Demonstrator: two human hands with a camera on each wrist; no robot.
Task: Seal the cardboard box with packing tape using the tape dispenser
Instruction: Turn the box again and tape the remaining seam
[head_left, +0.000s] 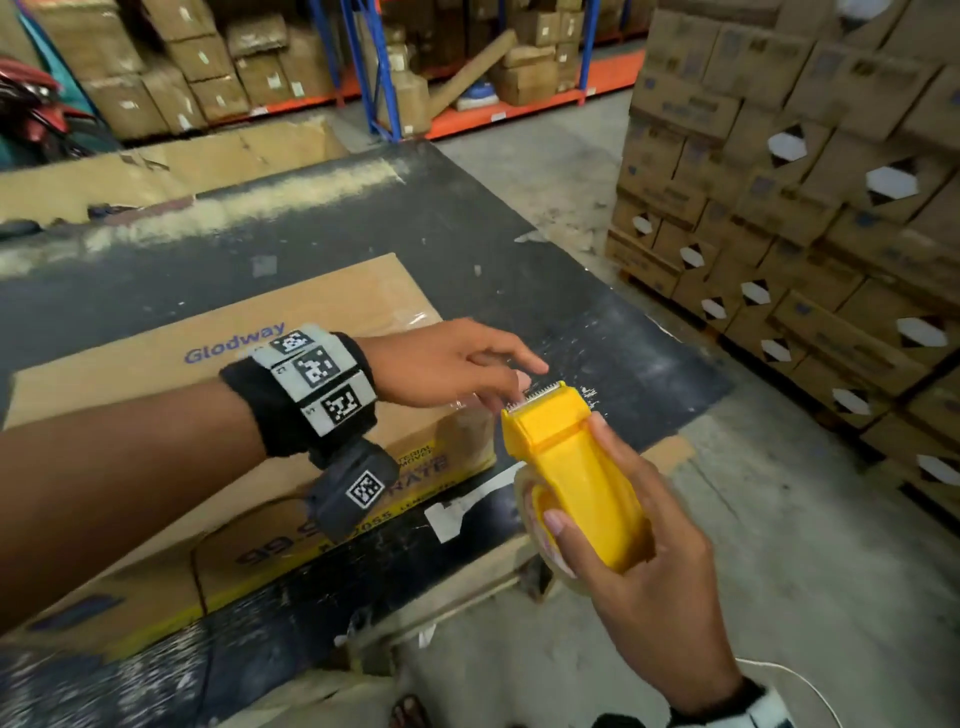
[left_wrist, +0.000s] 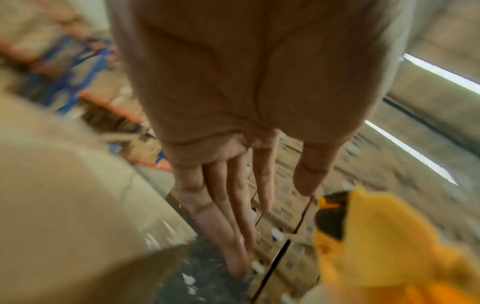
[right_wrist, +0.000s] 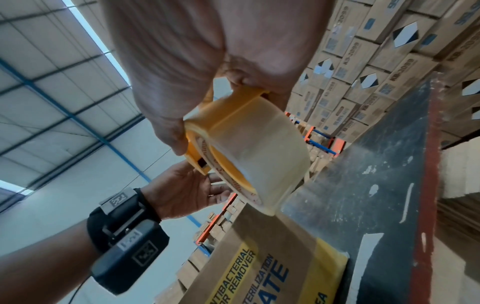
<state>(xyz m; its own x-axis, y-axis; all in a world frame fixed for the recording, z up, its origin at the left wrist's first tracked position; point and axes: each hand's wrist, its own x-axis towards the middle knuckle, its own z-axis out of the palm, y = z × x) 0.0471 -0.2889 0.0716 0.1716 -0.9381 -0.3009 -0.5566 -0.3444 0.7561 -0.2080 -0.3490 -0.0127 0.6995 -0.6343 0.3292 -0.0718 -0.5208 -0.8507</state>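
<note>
A brown cardboard box (head_left: 311, 322) printed "Glodway" lies flat on a dark worktable (head_left: 467, 249); its yellow-printed end (right_wrist: 259, 267) faces me. My right hand (head_left: 579, 475) grips a yellow tape dispenser (head_left: 550, 426) just off the box's right end, with the toothed blade pointing away from me. Its clear tape roll (right_wrist: 254, 148) hangs above the box corner. My left hand (head_left: 519, 384) reaches across the box, fingers straight, and its fingertips touch the dispenser at the blade. In the blurred left wrist view the left hand (left_wrist: 284, 199) is open beside the dispenser (left_wrist: 389, 246).
A tall stack of cartons (head_left: 779, 208) stands on the floor to the right of the table. Blue and orange racks (head_left: 363, 78) loaded with boxes line the back. A flattened cardboard sheet (head_left: 156, 166) lies beyond the table at the back left.
</note>
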